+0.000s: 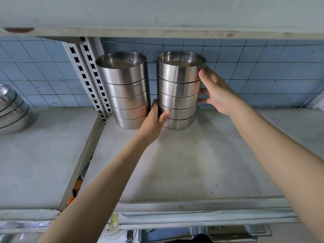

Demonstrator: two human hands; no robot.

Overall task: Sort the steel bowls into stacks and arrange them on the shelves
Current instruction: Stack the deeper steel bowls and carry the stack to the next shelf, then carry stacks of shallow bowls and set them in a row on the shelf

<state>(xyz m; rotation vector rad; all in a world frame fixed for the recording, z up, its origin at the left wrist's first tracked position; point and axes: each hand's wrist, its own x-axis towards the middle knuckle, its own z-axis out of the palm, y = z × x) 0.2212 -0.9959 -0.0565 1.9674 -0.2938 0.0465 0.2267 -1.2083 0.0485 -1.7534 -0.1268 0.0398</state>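
On shelf [192,163], back by the tiles [263,67], I've got the right bowl stack [178,92] gripped both sides: L hand [156,120] low, R hand [215,92] up by the rim. Hold it plumb, even squeeze, settle it just beside left stack [125,92] w/o clanking.

There is only one view, from a wide-angle camera worn on the person's head. It looks forward and slightly down into a shelf unit, and it faces the wall of pale blue square tiles [263,67] behind. The worn grey metal shelf board [184,163] fills the middle of the picture, and the grey upper board [157,13] closes the top. The camera is near. Both bare forearms enter from the bottom edge, and the left hand [156,118] and right hand [215,92] hold the stack of shiny round steel bowls [178,92] at the back. Straight edges bend near the borders.
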